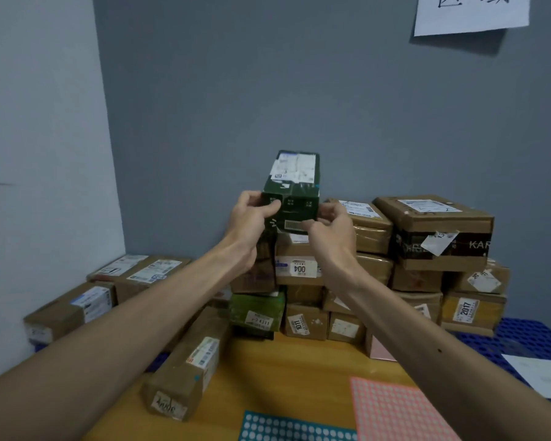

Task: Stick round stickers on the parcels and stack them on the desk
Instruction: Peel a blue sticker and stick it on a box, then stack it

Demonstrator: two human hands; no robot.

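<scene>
I hold a dark green parcel [295, 183] with a white shipping label on top, at the top of the stack of brown cardboard parcels [303, 268] against the back wall. My left hand [252, 218] grips its left front corner, thumb on the front face. My right hand [331, 227] holds its lower right front, fingers by the barcode. On the wooden desk [268, 377] lie a pink sheet of round stickers [395, 409] at the front right and a teal sheet of round stickers [287, 429] at the front edge.
A long brown parcel [185, 367] lies diagonally on the desk's left. More parcels [77, 307] are piled at the left. A large taped box [439, 230] tops the right stack. A blue perforated surface [528, 338] with white paper [544, 374] lies at the right.
</scene>
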